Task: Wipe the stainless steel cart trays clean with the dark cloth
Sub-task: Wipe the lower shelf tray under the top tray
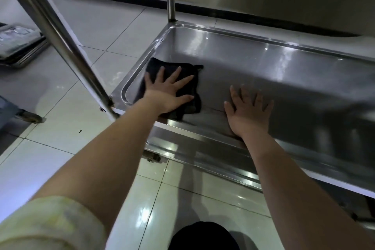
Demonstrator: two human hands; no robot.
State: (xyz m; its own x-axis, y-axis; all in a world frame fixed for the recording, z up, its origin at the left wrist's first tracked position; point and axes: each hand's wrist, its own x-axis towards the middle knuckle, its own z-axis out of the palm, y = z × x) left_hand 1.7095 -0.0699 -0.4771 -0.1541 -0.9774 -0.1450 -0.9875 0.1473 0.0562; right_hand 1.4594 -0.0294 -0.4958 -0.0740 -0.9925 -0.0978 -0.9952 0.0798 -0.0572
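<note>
Now wiping the lower tray's left end, both palms down.
From the head view, the left hand (pixel 166 91) lies flat with fingers spread on the dark cloth (pixel 193 107), clamping nothing, in the near-left corner of the lower cart tray (pixel 284 79). The right hand (pixel 247 111) rests just as flat and bare on the tray floor by the near rim. Likely troubles: the unpinched cloth may bunch or slip from under the palm, the bare hand may smear the steel, and leaning weight could roll the cart on its castor (pixel 152 157).
</note>
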